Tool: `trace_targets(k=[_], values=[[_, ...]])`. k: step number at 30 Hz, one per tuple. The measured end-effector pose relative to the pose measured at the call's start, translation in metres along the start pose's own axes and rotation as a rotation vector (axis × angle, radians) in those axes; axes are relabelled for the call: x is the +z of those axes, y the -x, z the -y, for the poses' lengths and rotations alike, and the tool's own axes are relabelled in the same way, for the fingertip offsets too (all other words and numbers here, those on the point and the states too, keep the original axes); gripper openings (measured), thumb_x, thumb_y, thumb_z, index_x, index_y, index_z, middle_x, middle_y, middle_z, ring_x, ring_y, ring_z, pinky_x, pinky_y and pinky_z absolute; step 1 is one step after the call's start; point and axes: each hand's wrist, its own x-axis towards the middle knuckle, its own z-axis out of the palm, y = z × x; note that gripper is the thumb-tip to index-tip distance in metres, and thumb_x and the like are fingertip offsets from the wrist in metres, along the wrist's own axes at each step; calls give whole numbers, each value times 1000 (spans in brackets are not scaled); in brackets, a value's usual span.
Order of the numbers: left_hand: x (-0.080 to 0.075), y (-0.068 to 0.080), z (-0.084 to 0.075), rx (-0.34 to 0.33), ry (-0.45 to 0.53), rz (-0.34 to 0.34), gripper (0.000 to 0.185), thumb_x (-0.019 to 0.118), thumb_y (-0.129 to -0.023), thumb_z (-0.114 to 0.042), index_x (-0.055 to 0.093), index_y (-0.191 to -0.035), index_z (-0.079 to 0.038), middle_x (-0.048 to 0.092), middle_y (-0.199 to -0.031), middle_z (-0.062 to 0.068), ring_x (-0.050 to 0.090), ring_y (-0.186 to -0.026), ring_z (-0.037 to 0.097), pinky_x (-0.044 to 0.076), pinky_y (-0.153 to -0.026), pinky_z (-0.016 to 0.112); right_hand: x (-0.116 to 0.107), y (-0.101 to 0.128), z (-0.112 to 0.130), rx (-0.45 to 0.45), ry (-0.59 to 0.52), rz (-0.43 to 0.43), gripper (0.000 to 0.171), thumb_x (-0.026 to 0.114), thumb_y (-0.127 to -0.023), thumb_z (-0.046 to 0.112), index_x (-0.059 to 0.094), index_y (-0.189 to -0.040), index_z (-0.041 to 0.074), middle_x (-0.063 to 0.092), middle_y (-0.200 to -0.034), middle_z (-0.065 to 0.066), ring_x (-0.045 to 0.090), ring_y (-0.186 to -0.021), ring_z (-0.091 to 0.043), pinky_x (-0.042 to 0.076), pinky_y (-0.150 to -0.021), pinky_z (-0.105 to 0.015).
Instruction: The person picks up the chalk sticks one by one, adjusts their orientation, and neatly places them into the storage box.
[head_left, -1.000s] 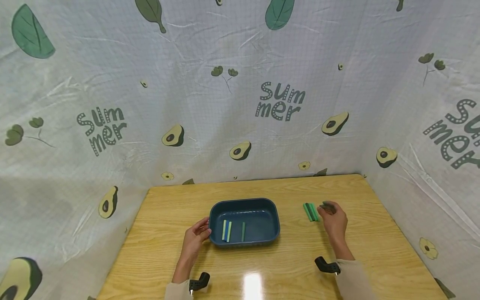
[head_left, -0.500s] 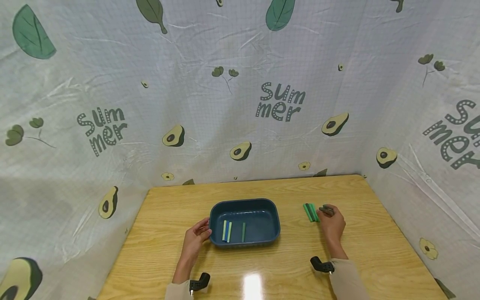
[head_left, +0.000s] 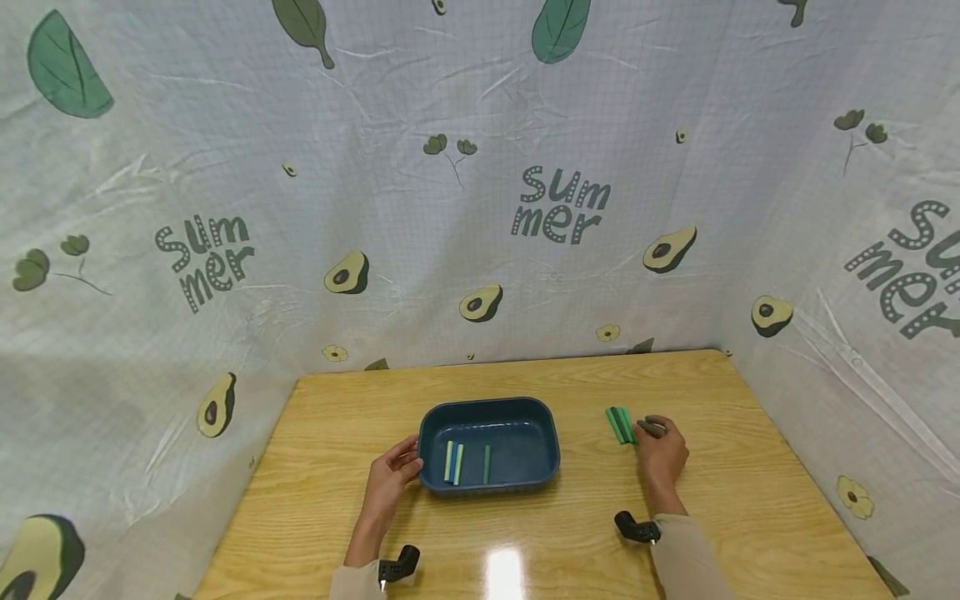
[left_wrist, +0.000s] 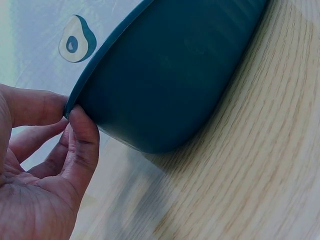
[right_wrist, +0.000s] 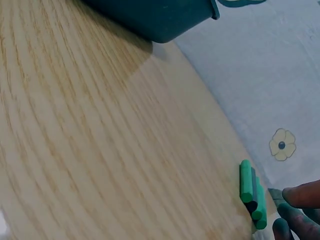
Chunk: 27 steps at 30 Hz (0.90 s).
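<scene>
Left hand (head_left: pixel 392 478) fingers pinching blue tray (head_left: pixel 489 412) rim, plain only at the wrist, right hand (head_left: pixel 658 454) pinching grey stick (head_left: pixel 651 427) at three o'clock of green sticks (head_left: pixel 620 424), wooden table (head_left: pixel 570 533), avocado-print curtain (head_left: pixel 480 183).

A wooden table (head_left: pixel 525 533) with pale grain fills the lower middle, a bright glare of light on its near edge. White cloth (head_left: pixel 480 208) hangs behind and along both sides, printed with avocados, green leaves, small flowers and the word "summer".
</scene>
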Motion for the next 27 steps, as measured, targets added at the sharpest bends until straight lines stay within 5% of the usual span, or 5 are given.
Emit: trace_targets(k=[19,27], values=[[1,1,-2,0,-7,-5,47,59,-92,6,52,-139,3,54,-131,25,56,-108,20,53,-75,18,10,1,-4,4,76,-43,32,69,-87,11,64,-116,-1,71,-108,-25,58,-105,-44,39,-92,-51],[0,1,-1,-4,-6,-6,47,59,-92,6,52,-138,3,55,-130,24,57,-103,14,54,-75,19,15,0,-5,-13,94,-60,31,68,-86,10,65,-115,-1,71,-105,-25,63,-99,-43,44,-89,-53]])
